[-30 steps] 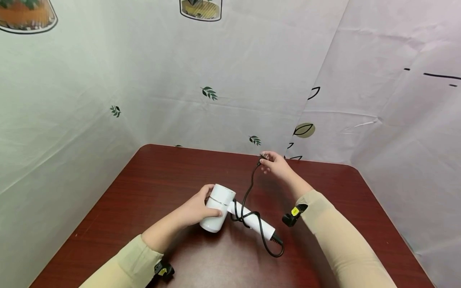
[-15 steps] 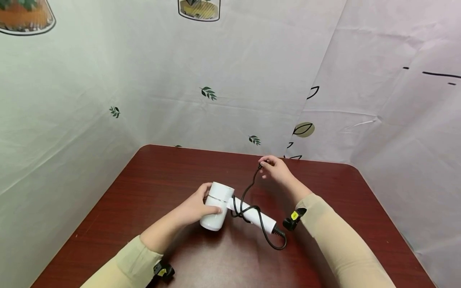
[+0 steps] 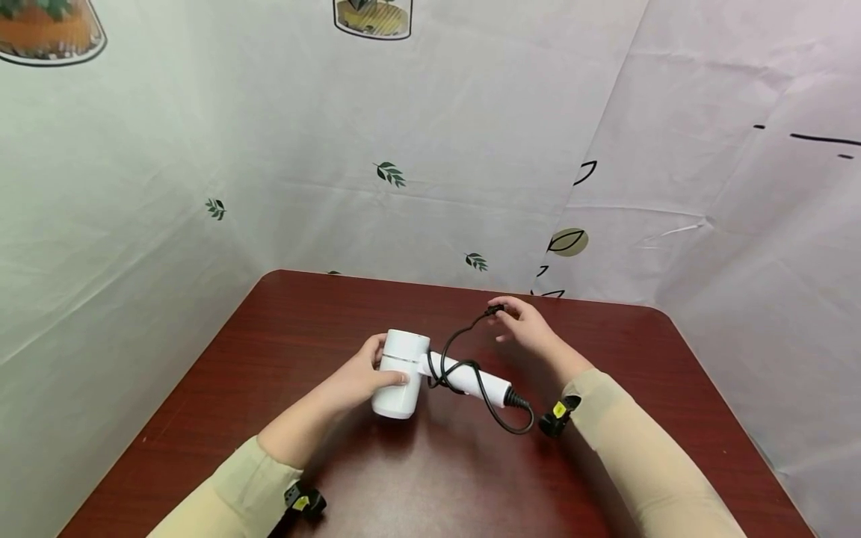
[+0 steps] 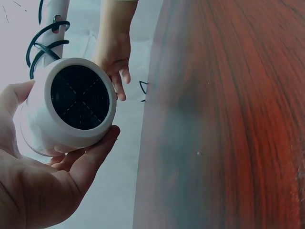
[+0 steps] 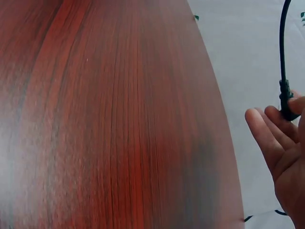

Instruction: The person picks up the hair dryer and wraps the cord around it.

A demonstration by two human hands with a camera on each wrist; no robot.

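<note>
A white hair dryer (image 3: 398,401) is held at its barrel by my left hand (image 3: 356,382), thumb across the near side and fingers round the far side. Its handle (image 3: 494,388) points right, with the black cord (image 3: 514,431) looped loosely around it. My right hand (image 3: 531,334) pinches the black plug (image 3: 494,309) at the cord's end, above and right of the dryer. In the left wrist view, the dryer's dark round grille (image 4: 80,98) faces the camera. The right wrist view shows the plug (image 5: 286,102) between thumb and fingers, other fingers extended.
The dark red wooden table (image 3: 303,321) lies beneath both hands. White patterned sheets (image 3: 430,134) stand behind it and at both sides. Black wrist cameras (image 3: 305,501) are strapped at both sleeves.
The dryer has shifted slightly up in the head view, and its handle has swung to a flatter angle. My right hand has come down a little, and the plug has turned sideways.
</note>
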